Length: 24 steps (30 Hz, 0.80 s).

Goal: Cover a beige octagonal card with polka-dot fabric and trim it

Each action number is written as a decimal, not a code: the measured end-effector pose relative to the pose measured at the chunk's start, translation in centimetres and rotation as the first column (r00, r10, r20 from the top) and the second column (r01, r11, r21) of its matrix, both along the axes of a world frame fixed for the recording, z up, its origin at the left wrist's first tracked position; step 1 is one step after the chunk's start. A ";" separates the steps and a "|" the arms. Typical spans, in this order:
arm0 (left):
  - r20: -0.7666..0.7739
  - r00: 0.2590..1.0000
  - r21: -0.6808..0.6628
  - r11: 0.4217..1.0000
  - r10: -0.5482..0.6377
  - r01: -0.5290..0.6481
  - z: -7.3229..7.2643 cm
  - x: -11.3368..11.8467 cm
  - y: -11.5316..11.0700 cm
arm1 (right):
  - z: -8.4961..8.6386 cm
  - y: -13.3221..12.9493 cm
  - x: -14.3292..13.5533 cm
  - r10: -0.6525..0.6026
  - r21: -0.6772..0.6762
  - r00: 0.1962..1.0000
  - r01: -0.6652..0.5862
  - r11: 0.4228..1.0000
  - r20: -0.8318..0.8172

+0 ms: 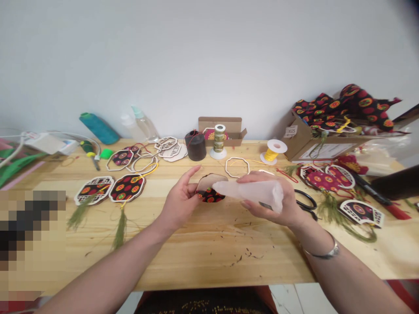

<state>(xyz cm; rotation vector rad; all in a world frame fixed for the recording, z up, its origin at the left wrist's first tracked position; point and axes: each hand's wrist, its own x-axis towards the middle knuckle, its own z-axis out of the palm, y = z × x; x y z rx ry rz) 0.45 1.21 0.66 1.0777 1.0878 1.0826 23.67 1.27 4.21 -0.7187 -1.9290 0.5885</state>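
Observation:
Between the thumb and fingers of my left hand point(181, 196) is a small wooden plaque point(209, 180), its lower part covered by black fabric point(214, 196) with red and orange flowers. My right hand point(278, 196) is wrapped round a translucent white squeeze bottle point(250, 192), tilted on its side. The bottle's narrow tip points left and meets the plaque's right side in view; whether it touches, I cannot tell. Just behind my hands lies a thin wooden frame point(237, 175). Black-handled scissors point(306, 199) rest to the right, partly hidden by my right hand.
Tasselled fabric pendants point(127, 187) lie on the left, others point(322, 181) on the right. At the back stand a black thread spool point(195, 146), a gold-green spool point(219, 141), a yellow cord spool point(273, 151) and a cardboard box point(314, 146) of patterned fabric. Dark scraps point(245, 255) dot the tabletop.

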 end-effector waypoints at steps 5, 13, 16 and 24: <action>0.012 0.999 0.011 0.999 0.047 -0.047 0.1 -0.1 0.2 | 0.3 0.1 0.5 0.174 -0.230 0.985 -0.175 0.957 -0.025; 0.009 0.998 -0.005 0.998 0.060 -0.060 -0.1 -0.2 0.3 | -0.4 0.6 2.0 0.162 -0.258 0.967 -0.210 0.943 -0.195; -0.003 0.999 0.003 0.999 0.050 -0.050 -0.3 -0.2 0.3 | -1.0 0.6 1.7 -0.073 -0.184 0.959 0.022 0.983 -0.273; -0.031 0.999 0.019 0.999 0.039 -0.039 -0.1 0.0 0.1 | -0.7 0.3 0.6 -0.190 0.070 0.972 0.201 0.977 -0.139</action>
